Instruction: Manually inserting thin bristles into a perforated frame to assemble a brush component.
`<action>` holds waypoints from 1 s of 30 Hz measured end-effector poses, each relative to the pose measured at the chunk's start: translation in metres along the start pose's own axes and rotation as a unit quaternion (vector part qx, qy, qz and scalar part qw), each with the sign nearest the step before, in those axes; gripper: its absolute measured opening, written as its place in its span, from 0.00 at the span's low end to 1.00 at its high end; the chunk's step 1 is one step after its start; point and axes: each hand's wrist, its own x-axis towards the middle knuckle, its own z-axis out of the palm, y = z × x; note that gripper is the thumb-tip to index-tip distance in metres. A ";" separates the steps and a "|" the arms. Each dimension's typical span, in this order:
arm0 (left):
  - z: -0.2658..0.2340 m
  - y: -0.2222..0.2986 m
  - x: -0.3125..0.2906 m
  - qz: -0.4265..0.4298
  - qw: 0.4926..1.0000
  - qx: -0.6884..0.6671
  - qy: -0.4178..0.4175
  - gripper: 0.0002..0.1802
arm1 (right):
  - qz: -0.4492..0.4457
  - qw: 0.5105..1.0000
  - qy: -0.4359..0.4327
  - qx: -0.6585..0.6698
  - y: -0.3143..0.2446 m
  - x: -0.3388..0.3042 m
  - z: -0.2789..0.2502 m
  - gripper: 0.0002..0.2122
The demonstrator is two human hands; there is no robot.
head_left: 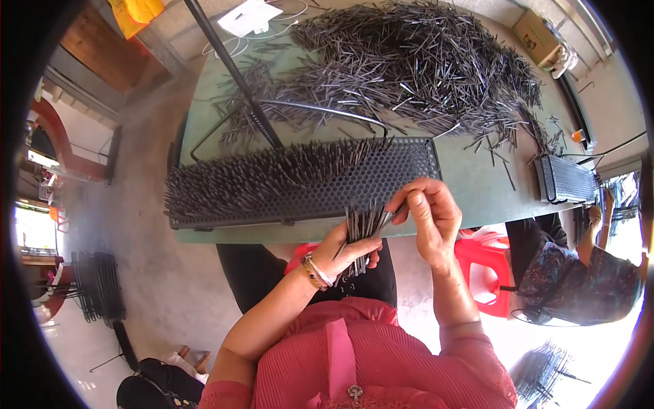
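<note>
Bundle (pixel 364 225) is coloured dark grey to black. The same dark tone, broken by silvery glints, is seen on pile (pixel 436 68). Tray (pixel 412 161) is finished in black and patterned with rows of holes; second tray (pixel 571 180) is tinted bluish grey, similarly dotted. Table (pixel 480 180) is coloured pale green. Floor (pixel 157 170) is toned grey. Blouse (pixel 306 371) is coloured pinkish red, lined with fine pleats. Trousers (pixel 242 276) are coloured black. Stool (pixel 503 269) is moulded in bright red. Co-worker's top (pixel 545 273) is dark, flecked with multicoloured print. Carton (pixel 536 37) is coloured brown, dark-printed. Cloth (pixel 138 15) is dyed yellow-orange.
</note>
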 end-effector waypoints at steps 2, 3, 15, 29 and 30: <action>0.001 -0.005 0.002 -0.005 0.999 -0.002 0.040 0.12 | 0.068 0.995 -0.056 -0.052 -0.006 -0.004 0.003 0.07; 0.001 -0.008 0.004 -0.006 0.999 -0.001 0.039 0.12 | 0.059 0.989 -0.090 -0.104 -0.004 -0.006 0.005 0.07; -0.001 -0.021 0.019 0.046 0.998 -0.050 0.000 0.15 | -0.055 0.947 -0.223 -0.224 -0.009 -0.017 0.009 0.10; 0.018 -0.006 0.030 -0.074 0.989 -0.126 0.023 0.13 | -0.002 0.984 0.051 -0.172 0.002 0.063 -0.054 0.08; 0.015 -0.014 0.033 -0.074 0.990 -0.120 0.018 0.14 | -0.003 0.983 0.052 -0.173 0.008 0.070 -0.058 0.08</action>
